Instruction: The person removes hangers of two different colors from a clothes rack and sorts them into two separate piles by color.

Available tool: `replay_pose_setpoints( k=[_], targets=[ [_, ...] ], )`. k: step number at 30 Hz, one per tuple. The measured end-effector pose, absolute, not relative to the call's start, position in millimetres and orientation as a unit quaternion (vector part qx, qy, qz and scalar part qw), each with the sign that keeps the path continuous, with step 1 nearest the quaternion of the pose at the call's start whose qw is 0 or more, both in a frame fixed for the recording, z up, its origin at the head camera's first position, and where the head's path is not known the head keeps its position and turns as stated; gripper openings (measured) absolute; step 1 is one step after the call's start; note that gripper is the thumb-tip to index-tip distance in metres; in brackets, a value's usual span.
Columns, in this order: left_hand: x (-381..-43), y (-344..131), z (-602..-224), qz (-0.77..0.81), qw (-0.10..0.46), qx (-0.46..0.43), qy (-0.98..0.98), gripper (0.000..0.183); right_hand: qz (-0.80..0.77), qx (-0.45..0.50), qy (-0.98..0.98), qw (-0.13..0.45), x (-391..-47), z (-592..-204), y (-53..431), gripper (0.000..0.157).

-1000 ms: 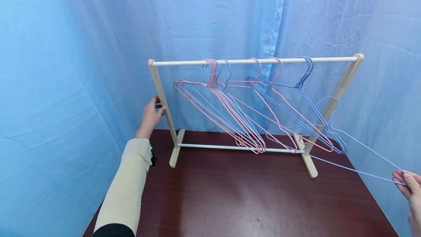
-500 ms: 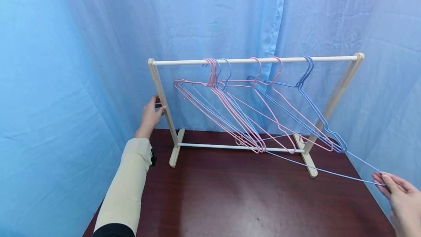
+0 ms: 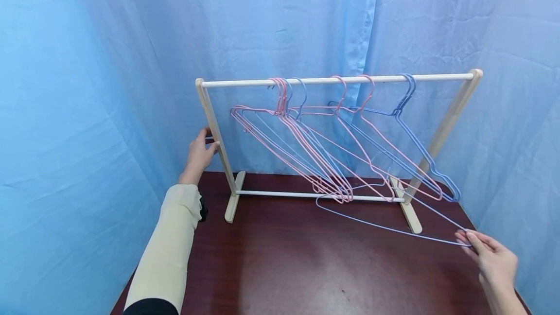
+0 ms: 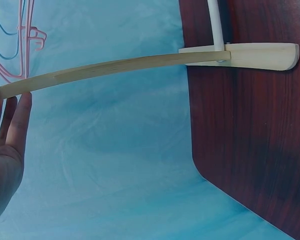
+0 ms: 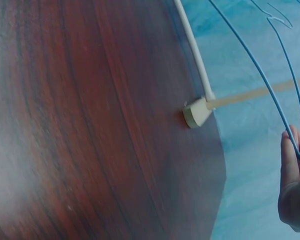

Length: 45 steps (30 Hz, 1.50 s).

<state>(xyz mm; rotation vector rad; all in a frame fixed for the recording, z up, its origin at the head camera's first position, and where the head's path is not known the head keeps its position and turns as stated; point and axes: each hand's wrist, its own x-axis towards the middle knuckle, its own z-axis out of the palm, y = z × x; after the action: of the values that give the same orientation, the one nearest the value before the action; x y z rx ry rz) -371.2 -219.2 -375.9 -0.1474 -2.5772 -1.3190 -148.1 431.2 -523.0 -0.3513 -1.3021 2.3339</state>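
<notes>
In the head view my left hand [image 3: 199, 155] grips the left wooden post [image 3: 210, 111] of a small clothes rack about halfway up. The left wrist view shows my fingers on that post [image 4: 115, 66]. My right hand [image 3: 493, 256] pinches one corner of a blue wire hanger [image 3: 402, 232], right of the rack and in front of it. This hanger lies nearly flat in the air; its hook end, pointing towards the rack, is partly lost among the other hangers. In the right wrist view my right hand [image 5: 295, 175] holds the two wires where they meet.
Several pink hangers [image 3: 345, 132] and blue hangers [image 3: 415, 137] hang from the white top rail [image 3: 245, 83]. The rack's wooden feet [image 3: 412, 218] stand on a dark red-brown table [image 3: 306, 261]. Blue curtains [image 3: 131, 86] surround it.
My right hand has moved left from the frame's right edge, carrying the blue hanger, whose hook has turned down from upright beside the right post. My left hand stays on the left post.
</notes>
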Motion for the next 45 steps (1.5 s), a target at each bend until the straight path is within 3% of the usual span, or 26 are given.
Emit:
replay_pose_setpoints(
  k=[15,26,45],
  targets=[
    [-371,-220,-376,-0.450,0.122,-0.052,-0.883,0.045,0.799,-0.173,-0.558,0.140,-156,-543,398,0.026],
    [-372,-219,-377,-0.445,0.124,-0.051,-0.885,0.045,0.777,-0.167,-0.596,0.119,-166,-552,379,0.022],
    [-372,-219,-376,-0.436,0.122,-0.053,-0.890,0.046,0.747,-0.215,-0.628,0.037,-180,-554,342,0.034]
  ],
)
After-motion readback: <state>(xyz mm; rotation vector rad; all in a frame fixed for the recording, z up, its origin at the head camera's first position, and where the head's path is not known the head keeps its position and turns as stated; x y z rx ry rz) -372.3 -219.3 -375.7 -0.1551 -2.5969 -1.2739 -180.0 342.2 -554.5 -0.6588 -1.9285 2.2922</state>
